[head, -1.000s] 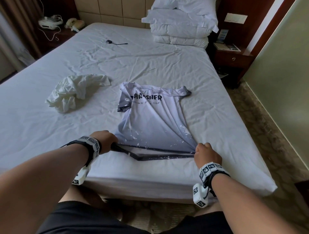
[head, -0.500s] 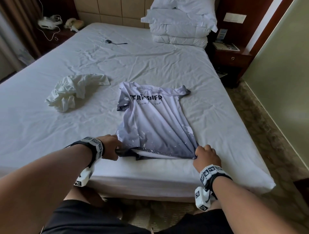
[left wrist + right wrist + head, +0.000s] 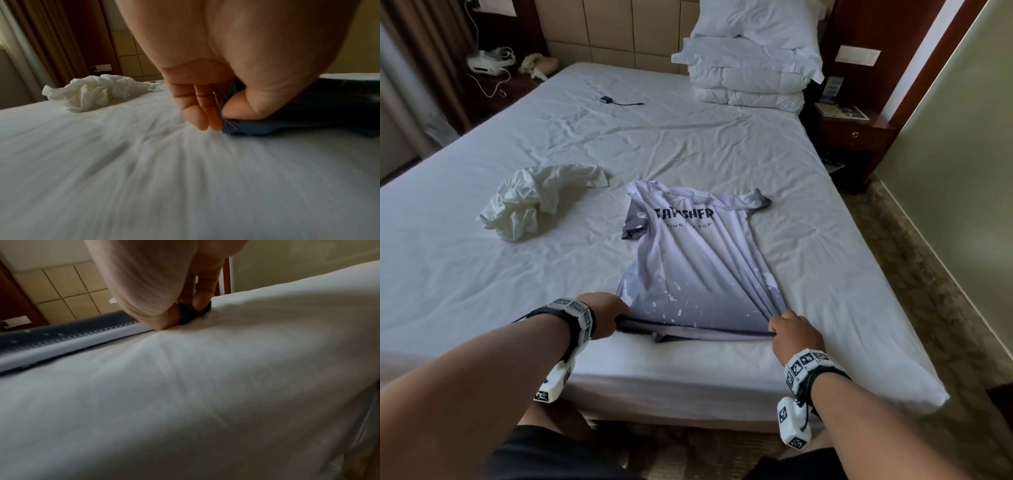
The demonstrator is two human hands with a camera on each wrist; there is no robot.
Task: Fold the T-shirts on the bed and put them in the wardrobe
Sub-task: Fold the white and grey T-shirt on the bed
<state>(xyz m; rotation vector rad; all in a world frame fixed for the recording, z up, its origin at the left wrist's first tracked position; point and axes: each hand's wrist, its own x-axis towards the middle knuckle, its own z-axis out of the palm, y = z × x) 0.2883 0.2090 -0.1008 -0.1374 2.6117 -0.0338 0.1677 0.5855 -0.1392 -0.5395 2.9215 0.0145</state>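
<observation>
A white-to-grey printed T-shirt [image 3: 698, 260] lies spread face up on the bed [image 3: 688, 147], collar away from me. My left hand [image 3: 607, 317] pinches the left corner of its dark hem [image 3: 238, 128] between thumb and fingers. My right hand [image 3: 789, 330] pinches the right hem corner [image 3: 185, 318]. The hem is stretched in a line between the two hands, near the bed's front edge. A crumpled white T-shirt [image 3: 534, 200] lies in a heap to the left; it also shows in the left wrist view as a white heap [image 3: 96, 94].
Stacked white pillows [image 3: 750, 65] sit at the head of the bed on the right. A small black device with a cable [image 3: 607, 100] lies on the sheet. Wooden nightstands [image 3: 852, 133] flank the bed, the left one [image 3: 496, 78] bearing a phone. Carpeted floor [image 3: 928, 274] runs along the right.
Both hands kept hold of the hem. They let it go slack and closer together half a second ago, and now the hem is pulled taut and wide again.
</observation>
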